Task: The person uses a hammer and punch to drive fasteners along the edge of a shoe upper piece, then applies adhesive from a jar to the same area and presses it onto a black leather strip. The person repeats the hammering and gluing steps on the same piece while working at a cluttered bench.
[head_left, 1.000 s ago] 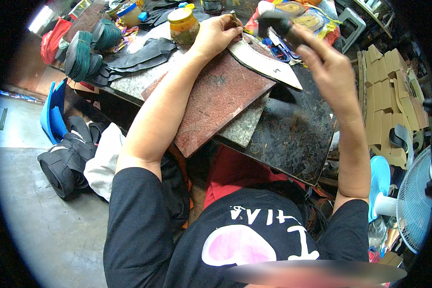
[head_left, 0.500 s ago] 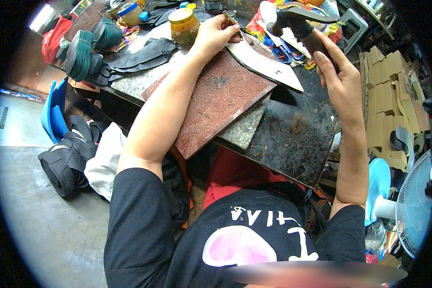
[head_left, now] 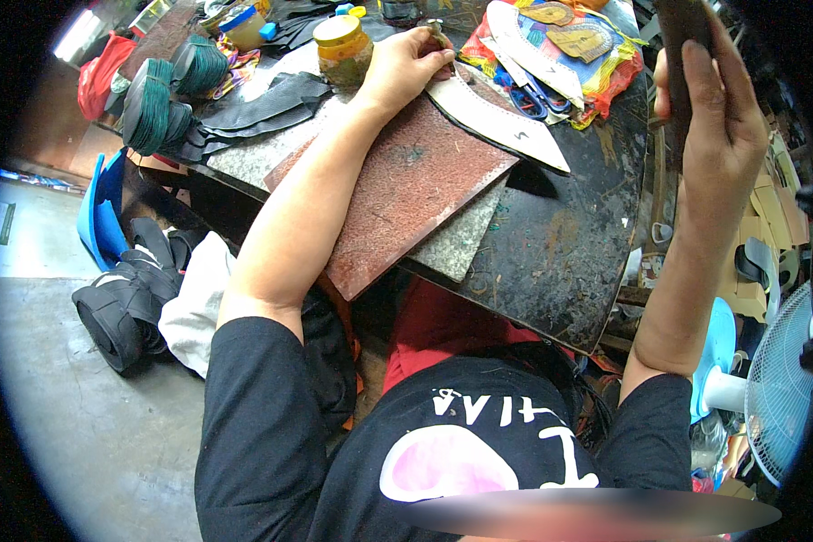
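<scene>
The curved, flat cream-white piece (head_left: pixel 497 119) has its far end beside your left hand (head_left: pixel 400 65), which pinches a small drab object (head_left: pixel 437 38); your raised right hand (head_left: pixel 723 117) grips a long dark handle (head_left: pixel 685 23).

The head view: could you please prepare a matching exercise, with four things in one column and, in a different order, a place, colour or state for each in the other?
Things:
1. white piece
2. dark handle
3. scissors
4. jar

Descriptions:
A. has blue handles
B. topped with a yellow lid
C. gripped in the right hand
D. curved, partly over the reddish board

Right pairs: 1-D, 2-C, 3-A, 4-B
</scene>
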A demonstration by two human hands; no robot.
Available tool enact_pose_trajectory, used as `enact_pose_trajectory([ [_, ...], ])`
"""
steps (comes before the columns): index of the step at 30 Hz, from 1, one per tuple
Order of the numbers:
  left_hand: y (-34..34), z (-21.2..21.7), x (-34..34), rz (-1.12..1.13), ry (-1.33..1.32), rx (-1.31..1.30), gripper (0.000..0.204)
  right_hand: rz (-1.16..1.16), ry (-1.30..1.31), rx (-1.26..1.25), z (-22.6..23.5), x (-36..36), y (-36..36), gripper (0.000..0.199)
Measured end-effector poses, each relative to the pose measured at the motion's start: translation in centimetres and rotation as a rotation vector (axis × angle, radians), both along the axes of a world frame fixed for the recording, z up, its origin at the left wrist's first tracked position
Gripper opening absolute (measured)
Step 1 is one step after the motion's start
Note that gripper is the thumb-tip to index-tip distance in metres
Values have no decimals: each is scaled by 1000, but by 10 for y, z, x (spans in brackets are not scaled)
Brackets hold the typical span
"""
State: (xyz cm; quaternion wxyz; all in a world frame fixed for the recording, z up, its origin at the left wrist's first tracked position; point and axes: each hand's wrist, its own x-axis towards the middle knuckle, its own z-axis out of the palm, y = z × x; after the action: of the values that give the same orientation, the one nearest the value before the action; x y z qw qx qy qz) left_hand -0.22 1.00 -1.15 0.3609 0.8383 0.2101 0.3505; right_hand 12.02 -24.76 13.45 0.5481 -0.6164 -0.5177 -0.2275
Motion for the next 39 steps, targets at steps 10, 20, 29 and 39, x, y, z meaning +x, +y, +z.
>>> enact_pose_trajectory([
  [10,-27,11,3,107,3,530,20,-1,44,-566,-63,17,31,39],
  [20,-10,1,1,-18,-394,-654,15,-102,-65,-847,-95,4,2,40],
  [29,-8,-3,2,-84,-245,-465,16,-72,-140,-754,-107,15,1,39],
  [39,-17,7,0,10,30,251,18,144,-49,-393,-36,17,3,32],
])
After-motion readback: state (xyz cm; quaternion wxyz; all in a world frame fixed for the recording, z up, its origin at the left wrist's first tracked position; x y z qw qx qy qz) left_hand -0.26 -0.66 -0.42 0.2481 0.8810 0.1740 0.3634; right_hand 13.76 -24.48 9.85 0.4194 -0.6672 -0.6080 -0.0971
